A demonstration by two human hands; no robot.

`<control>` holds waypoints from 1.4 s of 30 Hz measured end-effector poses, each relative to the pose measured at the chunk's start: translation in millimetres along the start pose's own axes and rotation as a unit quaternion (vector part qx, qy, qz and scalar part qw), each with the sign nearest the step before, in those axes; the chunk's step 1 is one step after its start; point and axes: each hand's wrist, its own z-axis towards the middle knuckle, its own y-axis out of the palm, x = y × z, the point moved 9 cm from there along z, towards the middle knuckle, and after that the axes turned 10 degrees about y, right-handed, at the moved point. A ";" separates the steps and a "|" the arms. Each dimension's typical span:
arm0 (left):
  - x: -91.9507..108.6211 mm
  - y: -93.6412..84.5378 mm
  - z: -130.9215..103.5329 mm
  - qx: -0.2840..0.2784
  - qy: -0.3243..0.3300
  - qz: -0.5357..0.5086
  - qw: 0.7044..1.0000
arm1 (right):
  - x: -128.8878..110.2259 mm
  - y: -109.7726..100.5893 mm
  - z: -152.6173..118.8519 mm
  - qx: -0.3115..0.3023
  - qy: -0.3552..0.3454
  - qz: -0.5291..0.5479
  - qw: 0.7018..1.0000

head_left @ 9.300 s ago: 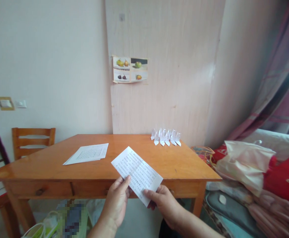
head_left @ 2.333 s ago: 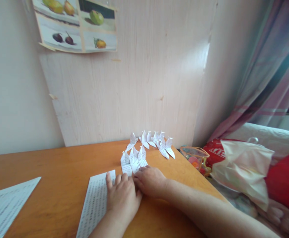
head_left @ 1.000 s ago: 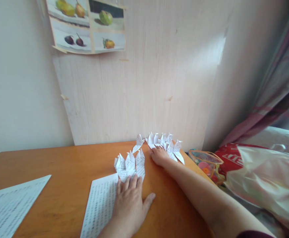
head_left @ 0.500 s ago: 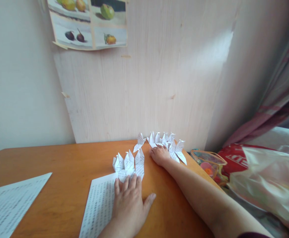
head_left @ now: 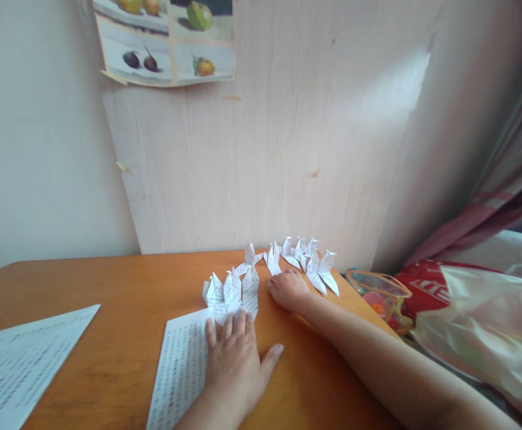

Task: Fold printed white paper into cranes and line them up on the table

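Several folded paper cranes made from printed white paper stand on the table. My left hand (head_left: 234,367) lies flat with its fingers apart, partly on a printed sheet (head_left: 178,364). Its fingertips are at the base of a row of cranes (head_left: 232,291). Further back, my right hand (head_left: 289,289) rests low on the table with curled fingers at the near side of one paper crane (head_left: 273,258). The fingertips are partly hidden, but this crane moves along with them. To its left stands another crane (head_left: 249,257); more cranes (head_left: 317,269) stand to the right.
Another printed sheet (head_left: 32,358) lies at the left of the wooden table (head_left: 122,286). Beyond the right edge are a mesh bag (head_left: 377,289), a red bag (head_left: 422,286) and a pale plastic bag (head_left: 489,334). A fruit poster (head_left: 166,42) hangs on the board behind.
My right hand has drawn back slightly to the left, and one crane has come with it, away from its neighbour. The crane further left has turned and shifted. My left hand stays put.
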 end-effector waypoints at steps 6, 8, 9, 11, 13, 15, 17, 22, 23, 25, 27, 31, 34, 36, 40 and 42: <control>-2.4 -0.8 1.0 0.004 -0.014 0.007 1.000 | -13.7 -5.5 -32.3 -0.022 -0.039 -0.005 0.999; -2.8 -3.2 1.2 0.005 -0.020 0.013 1.000 | -19.8 -8.7 -42.8 -0.023 -0.056 -0.001 0.998; -2.9 -4.8 1.1 0.004 -0.023 0.015 1.000 | -23.6 -10.4 -47.8 -0.024 -0.066 0.003 0.998; -3.1 -8.2 0.7 -0.001 -0.031 0.020 0.999 | -32.9 -13.9 -57.1 -0.024 -0.090 0.015 0.996; -3.2 -11.6 0.3 -0.007 -0.038 0.024 0.999 | -42.5 -16.3 -64.8 -0.026 -0.114 0.029 0.993; -3.1 -14.0 0.1 -0.014 -0.043 0.026 0.999 | -50.1 -17.4 -70.5 -0.030 -0.131 0.038 0.990; -2.7 -15.3 0.3 -0.020 -0.046 0.026 0.998 | -54.8 -17.3 -74.5 -0.034 -0.141 0.045 0.988; -3.0 -16.9 0.1 -0.013 -0.052 0.027 0.998 | -47.5 -20.4 -72.5 -0.027 -0.124 0.121 0.985; -3.1 -16.5 0.0 -0.011 -0.051 0.027 0.998 | -42.1 -22.6 -68.3 -0.014 -0.110 0.137 0.984; -3.1 -14.8 0.0 -0.005 -0.044 0.025 0.999 | -28.8 -26.4 -55.7 0.017 -0.076 0.155 0.985; -3.5 -13.0 0.1 0.000 -0.040 0.024 0.999 | -13.4 -25.7 -38.2 0.033 -0.037 0.143 0.988; -4.4 -11.5 0.3 -0.004 -0.047 0.027 0.999 | 13.5 -16.4 0.5 0.033 0.021 0.107 0.993; -3.4 -12.6 1.4 -0.008 -0.046 0.031 0.998 | 24.6 -6.1 24.0 0.026 0.037 0.098 0.994; -3.6 -12.4 1.8 -0.007 -0.043 0.032 0.999 | 29.6 1.5 36.0 0.020 0.049 0.095 0.994; -5.1 -8.6 1.5 0.004 -0.028 0.033 0.999 | 37.3 15.0 52.1 -0.001 0.077 0.093 0.993; -6.1 -6.6 1.1 0.009 -0.025 0.034 0.999 | 40.6 19.3 56.3 -0.014 0.088 0.091 0.992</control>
